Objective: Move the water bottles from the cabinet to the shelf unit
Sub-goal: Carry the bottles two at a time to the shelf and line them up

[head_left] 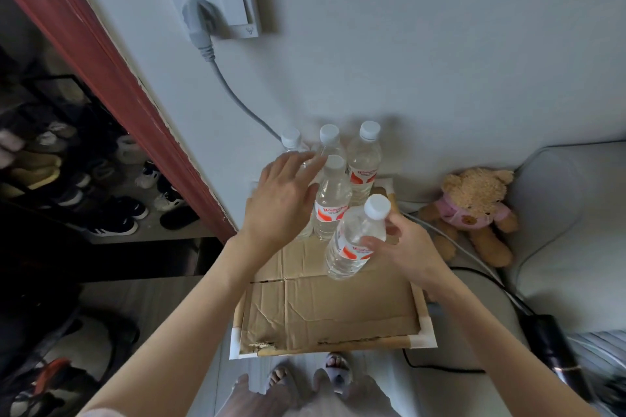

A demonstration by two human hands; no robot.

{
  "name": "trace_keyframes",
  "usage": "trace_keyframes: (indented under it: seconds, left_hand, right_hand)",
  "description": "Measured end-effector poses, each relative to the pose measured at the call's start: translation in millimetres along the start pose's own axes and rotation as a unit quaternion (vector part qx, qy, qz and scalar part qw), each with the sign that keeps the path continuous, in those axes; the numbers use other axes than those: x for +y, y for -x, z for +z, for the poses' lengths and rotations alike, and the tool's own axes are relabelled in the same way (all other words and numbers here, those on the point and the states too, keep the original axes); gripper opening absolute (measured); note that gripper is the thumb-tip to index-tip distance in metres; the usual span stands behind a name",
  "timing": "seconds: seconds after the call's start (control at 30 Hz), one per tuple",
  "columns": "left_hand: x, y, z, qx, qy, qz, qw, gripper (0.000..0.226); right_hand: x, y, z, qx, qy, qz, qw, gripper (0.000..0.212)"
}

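Cardboard-lined shelf top (pixel 338 308) against the wall, four upright water bottles (pixel 363 162) at its back. Right hand (pixel 403 252) curled round a fifth, tilted bottle (pixel 355 240). Left hand (pixel 281 200) spread, fingers straight, holding nothing, over the cluster.

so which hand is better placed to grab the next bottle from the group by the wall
Left. The left hand is open and holds nothing, with its fingers spread right over the standing bottles by the wall. The right hand already grips a tilted bottle nearer the person, so it is occupied.
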State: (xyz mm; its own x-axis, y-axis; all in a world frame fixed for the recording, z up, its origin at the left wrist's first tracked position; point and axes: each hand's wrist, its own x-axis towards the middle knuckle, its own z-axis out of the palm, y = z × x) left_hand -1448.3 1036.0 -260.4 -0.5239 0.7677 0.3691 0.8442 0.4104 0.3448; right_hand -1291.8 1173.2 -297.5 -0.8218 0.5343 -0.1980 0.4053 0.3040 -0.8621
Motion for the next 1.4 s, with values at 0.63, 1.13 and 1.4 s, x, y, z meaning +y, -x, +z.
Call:
trace_keyframes:
  seconds: [0.63,1.13,1.4]
  left_hand:
    - [-1,6,22,-0.04,-0.05,0.03,0.997,0.061]
    - [-2,4,22,-0.036,0.0,0.025,0.999,0.057]
    - [-8,10,9,0.027,0.161,-0.051,0.985,0.054]
  right_hand:
    - [-20,-64,-42,0.011,0.059,-0.046,0.997,0.058]
    - [-34,-71,-44,0.008,0.178,-0.078,0.981,0.038]
    - [-25,-67,-28,0.065,0.108,-0.069,0.99,0.054]
